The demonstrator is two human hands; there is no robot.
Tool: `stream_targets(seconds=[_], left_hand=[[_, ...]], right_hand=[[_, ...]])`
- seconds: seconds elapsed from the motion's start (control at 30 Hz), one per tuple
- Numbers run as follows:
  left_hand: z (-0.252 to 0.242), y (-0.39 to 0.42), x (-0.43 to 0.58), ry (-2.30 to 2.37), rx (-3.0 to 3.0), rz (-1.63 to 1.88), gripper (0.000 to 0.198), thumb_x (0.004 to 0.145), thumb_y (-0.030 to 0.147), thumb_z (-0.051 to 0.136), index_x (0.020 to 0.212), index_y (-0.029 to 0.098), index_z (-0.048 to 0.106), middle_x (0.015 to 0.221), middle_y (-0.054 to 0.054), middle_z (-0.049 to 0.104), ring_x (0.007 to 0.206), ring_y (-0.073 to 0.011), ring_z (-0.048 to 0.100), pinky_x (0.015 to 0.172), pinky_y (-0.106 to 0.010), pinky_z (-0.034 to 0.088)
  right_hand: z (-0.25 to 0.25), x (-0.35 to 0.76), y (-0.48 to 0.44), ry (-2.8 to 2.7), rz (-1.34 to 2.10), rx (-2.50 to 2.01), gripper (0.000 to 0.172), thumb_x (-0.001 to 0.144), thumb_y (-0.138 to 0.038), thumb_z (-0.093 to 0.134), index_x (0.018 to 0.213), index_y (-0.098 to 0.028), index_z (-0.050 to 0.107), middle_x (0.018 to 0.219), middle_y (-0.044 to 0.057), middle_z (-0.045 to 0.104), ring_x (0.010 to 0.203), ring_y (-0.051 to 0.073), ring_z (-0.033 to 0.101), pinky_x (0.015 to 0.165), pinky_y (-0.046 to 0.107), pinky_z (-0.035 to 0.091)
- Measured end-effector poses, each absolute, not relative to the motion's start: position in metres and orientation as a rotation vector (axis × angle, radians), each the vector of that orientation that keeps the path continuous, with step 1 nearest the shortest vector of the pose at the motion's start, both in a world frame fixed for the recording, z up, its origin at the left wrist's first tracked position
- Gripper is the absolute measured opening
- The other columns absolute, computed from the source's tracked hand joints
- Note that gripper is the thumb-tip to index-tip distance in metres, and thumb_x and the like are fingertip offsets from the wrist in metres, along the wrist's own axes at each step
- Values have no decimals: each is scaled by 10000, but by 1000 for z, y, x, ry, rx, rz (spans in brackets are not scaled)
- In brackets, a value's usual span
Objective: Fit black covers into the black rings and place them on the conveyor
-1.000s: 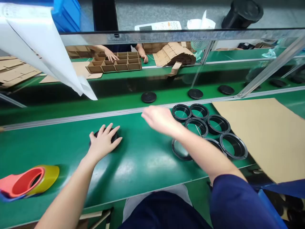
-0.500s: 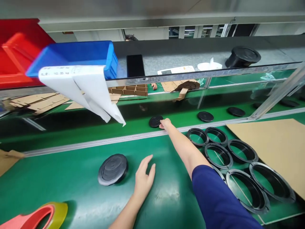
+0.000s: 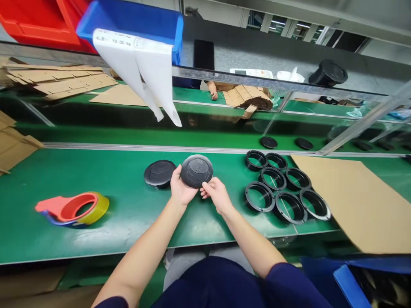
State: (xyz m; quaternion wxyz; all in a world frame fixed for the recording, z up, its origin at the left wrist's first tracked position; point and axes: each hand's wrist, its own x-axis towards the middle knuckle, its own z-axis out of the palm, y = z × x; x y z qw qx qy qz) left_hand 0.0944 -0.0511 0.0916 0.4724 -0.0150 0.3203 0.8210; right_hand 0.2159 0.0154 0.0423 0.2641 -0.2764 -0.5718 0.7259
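Note:
I hold a round black cap (image 3: 197, 170) up over the green bench (image 3: 96, 179), tilted toward me. My left hand (image 3: 180, 189) grips its lower left rim. My right hand (image 3: 216, 194) pinches its lower right edge with the fingertips. A second black cap (image 3: 159, 173) lies flat on the bench just left of the held one. Several black rings (image 3: 278, 188) sit in a cluster to the right of my hands.
A red tape dispenser with a yellowish roll (image 3: 75, 208) lies at the left. A brown cardboard sheet (image 3: 356, 201) covers the bench at the right. More black caps (image 3: 268, 142) ride the far belt. Another person's hand (image 3: 212, 91) rests beyond the shelf. White paper (image 3: 144, 68) hangs from a blue bin.
My right hand has brought a black cap back from the far belt, and both hands now hold it in front of me. The view has shifted toward the left.

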Motion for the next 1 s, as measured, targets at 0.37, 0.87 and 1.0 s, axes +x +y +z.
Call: stream_targets(seconds=[0.37, 0.87, 1.0], left_hand=[[104, -55, 175, 892, -63, 1917, 327, 968, 420, 525, 1011, 171, 732, 1000, -80, 767, 1073, -279, 708, 1051, -468, 561], [107, -24, 210, 820, -64, 1714, 478, 1030, 546, 409, 1088, 177, 708, 1216, -121, 728, 1157, -333, 684, 1007, -552, 571], [110, -13, 216, 881, -143, 1750, 474, 1053, 499, 383, 1132, 158, 703, 1114, -90, 765, 1090, -251, 712, 1040, -444, 571]], right_hand=[[54, 280, 45, -2212, 916, -704, 457, 1116, -365, 320, 1251, -286, 749, 1372, 85, 503, 1357, 247, 394, 1218, 435, 322], [56, 333, 69, -1933, 1150, -628, 640, 1124, -539, 160, 1366, -270, 688, 1354, 85, 594, 1381, 226, 451, 1214, 422, 333], [51, 341, 71, -2137, 934, -555, 622, 1092, -625, 257, 1453, -268, 618, 1560, 105, 398, 1463, 292, 330, 1242, 494, 308]])
